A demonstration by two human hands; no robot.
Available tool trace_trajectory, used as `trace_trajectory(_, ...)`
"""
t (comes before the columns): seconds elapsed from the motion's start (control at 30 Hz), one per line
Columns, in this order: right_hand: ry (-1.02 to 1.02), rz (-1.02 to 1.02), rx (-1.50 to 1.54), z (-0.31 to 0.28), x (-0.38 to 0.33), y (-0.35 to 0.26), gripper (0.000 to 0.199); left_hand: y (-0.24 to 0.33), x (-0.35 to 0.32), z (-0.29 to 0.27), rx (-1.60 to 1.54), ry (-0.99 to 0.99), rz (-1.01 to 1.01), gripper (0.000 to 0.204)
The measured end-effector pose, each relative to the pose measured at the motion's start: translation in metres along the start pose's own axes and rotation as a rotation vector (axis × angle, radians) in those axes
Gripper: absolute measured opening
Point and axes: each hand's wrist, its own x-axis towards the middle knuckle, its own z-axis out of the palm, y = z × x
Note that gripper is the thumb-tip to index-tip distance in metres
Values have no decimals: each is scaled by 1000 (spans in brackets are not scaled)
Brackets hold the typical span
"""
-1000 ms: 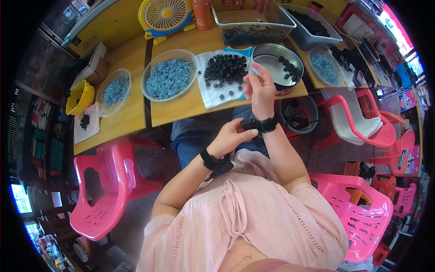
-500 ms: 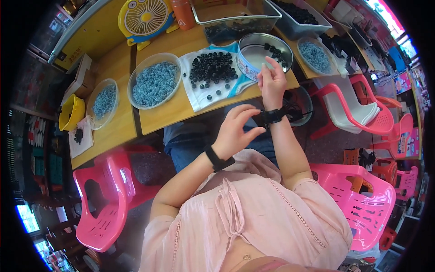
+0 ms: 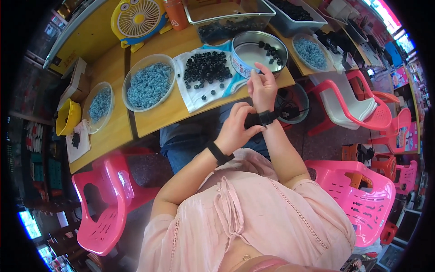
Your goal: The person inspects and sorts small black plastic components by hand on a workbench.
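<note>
Your wooden desk (image 3: 156, 121) carries the round metal tin (image 3: 239, 63) near its front edge. Behind the tin sits a clear plastic bin (image 3: 231, 19) with black pieces at its bottom. Left of the tin lies a white-and-blue cloth (image 3: 192, 98), its blue edge against the tin's wall, and beyond that a translucent bowl (image 3: 166, 96) of pale-blue beaded pieces (image 3: 149, 84).

Your 2 hands are on the near side of the tin. Your right hand (image 3: 263, 90) is loosely bent, with its fingertips overlapping the tin's near wall in this view; you can't tell whether they touch it, and nothing shows in its grasp. Your left hand (image 3: 233, 124) is closed narrow around the black wrist unit (image 3: 252, 120), with its thumb on the near side.

That wrist unit sits on your right wrist, nearer you than the tin, on a black strap (image 3: 271, 116). It should handle light, with a stiff, perhaps slightly slippery casing and a softer strap; its 2 opposite sides look the best hold.

Smallest are the black beads (image 3: 206, 68), heaped on the cloth left of the tin.
</note>
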Motion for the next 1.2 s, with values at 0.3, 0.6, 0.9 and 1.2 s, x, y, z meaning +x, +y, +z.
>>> trace_trajectory(0.3, -155, -252, -582, -105, -15, 22, 17, -46, -19, -62, -182, 25, -269, 28)
trace_trajectory(0.6, 10, -175, -1193, -241, 48, 35, 22, -61, -27, -102, -318, 189, -507, 17)
trace_trajectory(0.9, -210, 645, -1425, -242, 156, 155, 59, -66, -17, -107, -229, 230, -647, 18)
trace_trajectory(1.2, -111, 698, -1414, -284, 157, 213, 70, -67, -8, -105, -184, 185, -688, 19)
